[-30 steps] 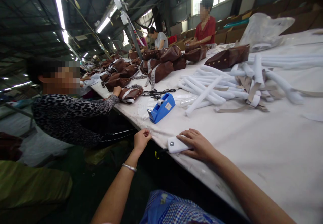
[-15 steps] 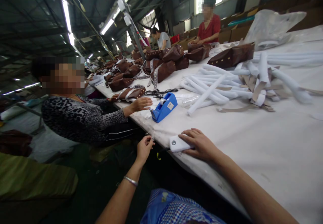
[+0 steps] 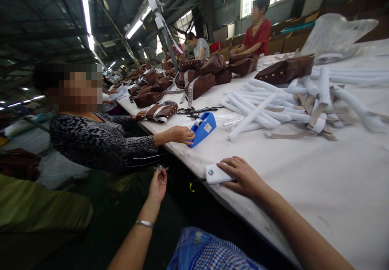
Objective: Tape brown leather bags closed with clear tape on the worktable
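Under the right hand (image 3: 241, 176), a white device (image 3: 216, 174) points lengthwise left.

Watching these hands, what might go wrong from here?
The clear scrap pinched in the left hand is beyond the edge of the table, so it might drop. The white device under the right hand lies close to that edge and could get knocked off. A co-worker's hand is at the blue tape dispenser and might nudge it.
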Tool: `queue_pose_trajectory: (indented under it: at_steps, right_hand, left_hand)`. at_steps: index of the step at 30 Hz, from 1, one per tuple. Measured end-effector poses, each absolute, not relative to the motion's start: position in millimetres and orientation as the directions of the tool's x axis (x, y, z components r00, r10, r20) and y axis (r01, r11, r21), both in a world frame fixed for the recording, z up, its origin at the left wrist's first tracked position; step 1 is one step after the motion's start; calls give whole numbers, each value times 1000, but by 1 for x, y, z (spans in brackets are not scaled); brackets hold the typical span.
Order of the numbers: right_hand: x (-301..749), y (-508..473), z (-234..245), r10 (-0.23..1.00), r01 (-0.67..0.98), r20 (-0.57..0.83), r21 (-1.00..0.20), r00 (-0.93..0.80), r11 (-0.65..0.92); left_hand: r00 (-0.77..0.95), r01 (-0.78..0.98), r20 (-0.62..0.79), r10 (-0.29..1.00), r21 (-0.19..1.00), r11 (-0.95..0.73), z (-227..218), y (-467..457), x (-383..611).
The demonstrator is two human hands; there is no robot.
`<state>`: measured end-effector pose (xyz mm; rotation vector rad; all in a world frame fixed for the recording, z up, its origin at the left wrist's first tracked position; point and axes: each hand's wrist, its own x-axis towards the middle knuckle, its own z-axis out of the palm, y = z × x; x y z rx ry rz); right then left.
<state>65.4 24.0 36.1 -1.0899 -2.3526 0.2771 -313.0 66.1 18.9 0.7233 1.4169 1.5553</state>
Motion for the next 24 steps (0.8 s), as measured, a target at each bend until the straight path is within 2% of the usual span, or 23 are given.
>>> queue_pose_trajectory:
  at_steps: [4, 8, 11, 14, 20, 24]
  right_hand:
    - [66, 25, 33, 749, 639, 393, -393, -533, 661]
    - [67, 26, 32, 747, 642, 392, -384, -538, 664]
    - [67, 26, 33, 750, 649, 390, -379, -535, 660]
    - [66, 25, 34, 749, 649, 397, -377, -531, 660]
    - [65, 25, 32, 757, 659, 388, -376, -526, 651]
    - [65, 25, 31, 758, 659, 383, -379, -528, 650]
  left_hand:
    - [-362, -97, -52, 931, 995, 18, 34, 63, -321]
    - [-128, 137, 49, 991, 990, -31, 35, 76, -284]
    - [36, 346, 118, 992, 930, -123, 34, 90, -253]
    - [182, 527, 160, 970, 817, -234, 40, 102, -237]
    - [407, 729, 64, 911, 578, -366, 61, 120, -236]
    - [459, 768, -8, 888, 507, -392, 65, 124, -230]
